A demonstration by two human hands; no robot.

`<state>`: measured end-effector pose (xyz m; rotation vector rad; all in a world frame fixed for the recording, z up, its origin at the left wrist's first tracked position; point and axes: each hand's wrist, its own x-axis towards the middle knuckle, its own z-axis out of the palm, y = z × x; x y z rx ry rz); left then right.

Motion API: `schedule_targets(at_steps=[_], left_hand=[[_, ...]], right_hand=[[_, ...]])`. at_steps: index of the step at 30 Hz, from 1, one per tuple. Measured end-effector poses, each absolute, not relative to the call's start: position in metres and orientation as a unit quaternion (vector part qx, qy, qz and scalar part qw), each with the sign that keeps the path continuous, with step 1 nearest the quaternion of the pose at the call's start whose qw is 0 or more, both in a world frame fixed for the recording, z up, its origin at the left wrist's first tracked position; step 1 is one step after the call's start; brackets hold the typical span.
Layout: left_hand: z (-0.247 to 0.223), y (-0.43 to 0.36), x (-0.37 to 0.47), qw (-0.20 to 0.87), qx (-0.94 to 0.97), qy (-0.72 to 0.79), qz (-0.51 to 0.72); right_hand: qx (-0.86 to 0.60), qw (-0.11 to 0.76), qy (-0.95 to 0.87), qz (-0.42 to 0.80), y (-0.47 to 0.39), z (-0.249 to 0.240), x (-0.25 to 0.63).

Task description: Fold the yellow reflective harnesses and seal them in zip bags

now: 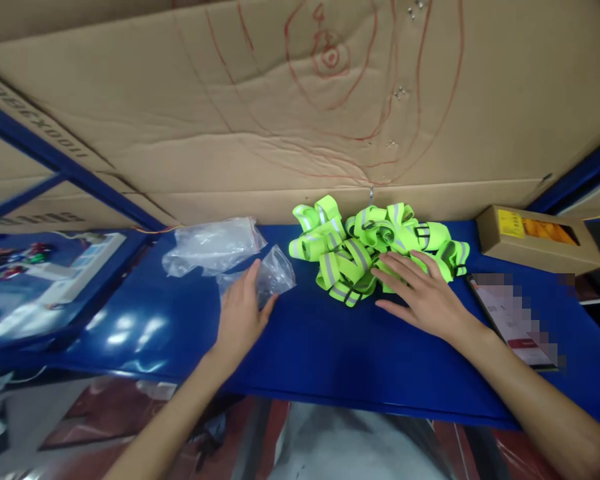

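My left hand (243,307) is at a small clear plastic bag (277,270), its thumb at the bag's near edge and its index finger across the top. The other fingers are partly hidden, but the hand appears to grip the bag. Just behind lies a larger stack of clear plastic bags (215,243). My right hand (425,293) is open, its fingers spread over the near right side of a heap of neon-yellow reflective straps (347,263). The straps carry grey reflective stripes and black buckles, and lie looped together.
A phone (515,327), partly blurred out, lies right of my right hand. Behind it stands a small cardboard box (540,240) with a yellow label. A cardboard wall (230,147) with red drawn rings closes off the blue table (300,360). A power strip (83,270) lies at the left.
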<state>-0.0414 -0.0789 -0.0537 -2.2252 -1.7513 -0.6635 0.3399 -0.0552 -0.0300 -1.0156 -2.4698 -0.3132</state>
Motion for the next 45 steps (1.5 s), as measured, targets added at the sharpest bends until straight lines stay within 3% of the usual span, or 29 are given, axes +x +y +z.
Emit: schedule_targets(at_steps=[2,7,10,15,19,28,34,39,45], left_hand=[[-0.05,-0.078,-0.056,0.095,-0.767,-0.6,-0.206],[0.007,-0.045,-0.084,0.203,-0.721,-0.585,-0.311],[0.03,0.003,-0.101,0.159,-0.731,-0.6,-0.284],[-0.009,0.065,-0.103,0.055,-0.726,-0.67,-0.144],[-0.037,0.066,-0.087,0.034,-0.736,-0.665,-0.124],[0.026,0.04,-0.099,0.166,-0.702,-0.637,-0.271],[-0.023,0.047,-0.119,0.069,-0.708,-0.693,-0.116],[-0.043,0.065,-0.14,-0.015,-0.685,-0.726,-0.058],[-0.032,0.061,-0.143,0.072,-0.63,-0.765,-0.113]], right_hand=[[-0.366,0.233,-0.895,-0.107,-0.059,-0.03,0.338],[-0.356,0.242,-0.898,-0.091,-0.059,-0.036,0.331],[-0.353,0.248,-0.899,-0.077,-0.061,-0.04,0.33],[-0.353,0.251,-0.899,-0.062,-0.065,-0.042,0.329],[-0.355,0.254,-0.898,-0.058,-0.064,-0.043,0.33],[-0.349,0.251,-0.901,-0.059,-0.062,-0.045,0.332],[-0.35,0.255,-0.9,-0.057,-0.062,-0.047,0.332],[-0.348,0.256,-0.901,-0.044,-0.062,-0.051,0.331],[-0.347,0.255,-0.902,-0.039,-0.06,-0.055,0.332]])
